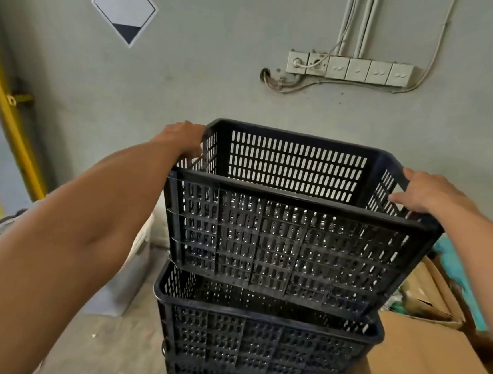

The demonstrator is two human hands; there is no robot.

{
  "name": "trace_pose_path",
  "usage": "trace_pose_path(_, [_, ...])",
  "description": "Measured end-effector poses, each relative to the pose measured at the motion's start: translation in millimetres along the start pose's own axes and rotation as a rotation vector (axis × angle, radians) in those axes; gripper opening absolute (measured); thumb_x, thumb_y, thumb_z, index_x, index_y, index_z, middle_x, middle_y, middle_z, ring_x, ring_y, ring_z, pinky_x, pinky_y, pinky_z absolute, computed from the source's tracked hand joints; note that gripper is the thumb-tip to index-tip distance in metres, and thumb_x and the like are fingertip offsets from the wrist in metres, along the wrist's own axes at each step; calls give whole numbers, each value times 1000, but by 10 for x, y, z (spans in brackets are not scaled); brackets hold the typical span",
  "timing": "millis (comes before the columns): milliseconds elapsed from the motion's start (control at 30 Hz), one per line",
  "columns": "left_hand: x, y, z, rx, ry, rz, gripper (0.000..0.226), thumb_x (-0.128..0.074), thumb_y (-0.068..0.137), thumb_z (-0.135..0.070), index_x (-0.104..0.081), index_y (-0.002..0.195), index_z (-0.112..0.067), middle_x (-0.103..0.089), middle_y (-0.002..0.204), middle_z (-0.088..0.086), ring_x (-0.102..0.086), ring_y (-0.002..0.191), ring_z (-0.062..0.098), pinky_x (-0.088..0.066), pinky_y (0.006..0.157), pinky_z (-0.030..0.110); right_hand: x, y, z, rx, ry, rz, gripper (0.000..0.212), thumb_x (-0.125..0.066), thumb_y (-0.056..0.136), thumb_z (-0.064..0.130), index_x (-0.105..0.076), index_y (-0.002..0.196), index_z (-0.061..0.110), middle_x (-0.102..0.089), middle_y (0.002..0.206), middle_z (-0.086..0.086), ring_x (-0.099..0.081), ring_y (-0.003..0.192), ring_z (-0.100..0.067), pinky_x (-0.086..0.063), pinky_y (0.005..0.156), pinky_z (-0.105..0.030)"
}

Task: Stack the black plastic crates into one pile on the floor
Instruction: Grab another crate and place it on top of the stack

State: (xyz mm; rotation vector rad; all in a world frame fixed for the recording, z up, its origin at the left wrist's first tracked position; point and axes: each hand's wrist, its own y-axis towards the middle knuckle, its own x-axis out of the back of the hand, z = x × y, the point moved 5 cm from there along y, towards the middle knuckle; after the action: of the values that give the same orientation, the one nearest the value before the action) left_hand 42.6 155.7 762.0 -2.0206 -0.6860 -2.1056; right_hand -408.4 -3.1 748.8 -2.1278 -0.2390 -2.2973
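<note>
A black slotted plastic crate [279, 243] hangs in front of me, tilted slightly down to the right. My left hand [181, 139] grips its left rim and my right hand [426, 193] grips its right rim. Its base sits just above, or partly inside, the open top of a second black crate [255, 345]. That lower crate rests on more black crate below, whose bottom runs out of the frame.
A grey wall [219, 80] with a row of sockets [351, 69] and cables stands close behind. Cardboard boxes [421, 351] with teal cloth crowd the right. A white bin [141, 246] and a yellow pipe [9, 124] are on the left.
</note>
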Motion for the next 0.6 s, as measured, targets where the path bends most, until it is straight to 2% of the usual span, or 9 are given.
trace_pose_path(100, [88, -16, 62, 15, 11, 5, 49, -60, 90, -15, -52, 138, -19, -61, 107, 11, -55, 84, 27, -41, 68, 35, 34, 17, 69, 23, -11, 6, 83, -67, 91, 47, -26, 158, 22, -46, 151, -12, -47, 132, -37, -43, 101, -41])
trace_pose_path(200, [87, -115, 164, 52, 32, 9, 46, -60, 90, -15, -53, 135, -17, -57, 100, 9, -57, 84, 29, -43, 68, 36, 7, 23, 145, 51, -14, -1, 79, -68, 90, 47, -31, 156, 21, -50, 147, -13, -51, 127, -38, -45, 96, -40])
trace_pose_path(367, [56, -327, 157, 84, 19, 13, 51, -62, 89, -17, -48, 138, -16, -61, 112, 16, -60, 96, 34, -47, 74, 41, -83, -76, 64, 82, 10, -5, 83, -66, 90, 49, -24, 158, 27, -48, 148, -13, -49, 129, -38, -47, 99, -44])
trace_pose_path(467, [75, -463, 90, 108, 10, 3, 48, -64, 89, -18, -50, 135, -14, -59, 103, 15, -54, 85, 29, -42, 69, 38, -60, -139, -38, 92, 23, -5, 82, -67, 90, 48, -25, 158, 29, -51, 145, -14, -53, 124, -38, -48, 95, -42])
trace_pose_path(600, [37, -699, 91, 153, 5, 9, 50, -65, 91, -21, -48, 137, -14, -60, 108, 17, -56, 89, 32, -43, 72, 38, 16, -236, -55, 117, 45, 8, 83, -68, 91, 45, -24, 159, 27, -50, 146, -15, -53, 123, -37, -46, 92, -39])
